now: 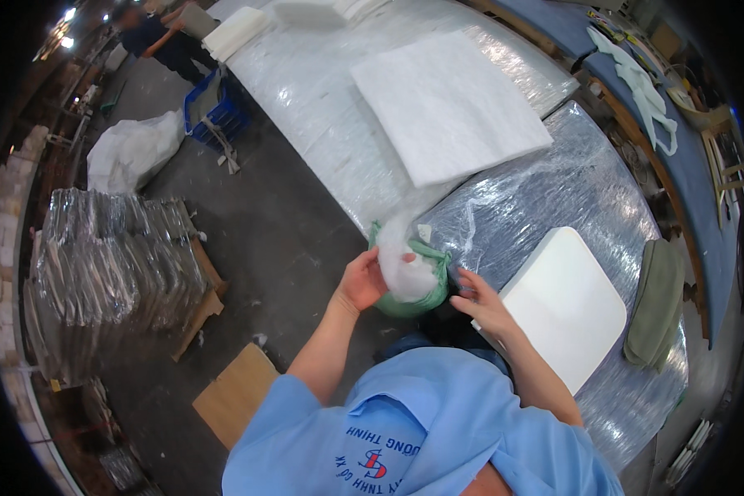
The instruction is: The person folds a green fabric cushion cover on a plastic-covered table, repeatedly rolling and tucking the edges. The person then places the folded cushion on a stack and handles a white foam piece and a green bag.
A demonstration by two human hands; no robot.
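A green bag (401,308) hangs or stands against the table edge in front of me, its mouth open, with fluffy white fibre filling (409,279) bulging out of it. My left hand (364,281) is closed on the filling at the bag's left side, and some of its fingers are hidden in the fluff. Just right of the bag, my right hand (484,304) has its thumb and curved fingers apart. A small dark patch shows by its fingertips; what it is cannot be made out. Beside that hand lies a white rounded cushion pad (566,310).
A square white wadding sheet (450,107) lies on the plastic-wrapped table (322,107). Olive-green folded fabric (655,306) lies far right. On the floor at left are wrapped stacked panels (120,264), a cardboard piece (236,395), a white sack (136,153) and a blue crate (215,120). Another person (161,41) stands beyond.
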